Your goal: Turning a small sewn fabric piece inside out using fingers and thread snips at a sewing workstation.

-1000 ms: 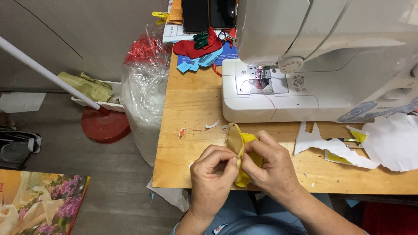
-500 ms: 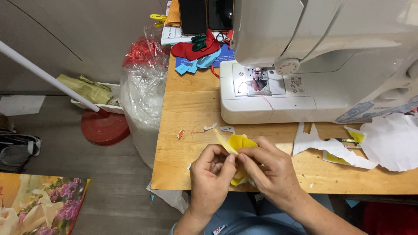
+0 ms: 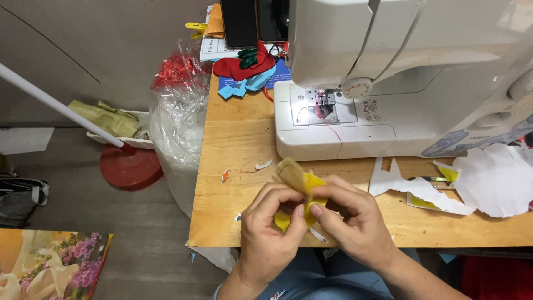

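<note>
Yellow fabric piece (image 3: 302, 183) sits pinched between left hand (image 3: 272, 233) and right hand (image 3: 352, 222), fingertips closed on it, over the wooden table (image 3: 233, 144) edge, at six o'clock from the sewing machine (image 3: 400, 72).

Bench (image 3: 239, 139): pale wood, visible grain, matt. Sewing machine (image 3: 388, 83): white plastic, smooth, slight gloss; metal plate under the needle. Yellow piece (image 3: 302, 180) in both hands' grip: soft cloth, matt, w/ a thin translucent layer on top. White scraps (image 3: 488, 178): torn paper, matt. Bag (image 3: 177, 128) beside bench: clear plastic, crinkled, shiny. Red & blue cutouts (image 3: 244, 69): felt-like, matt.
</note>
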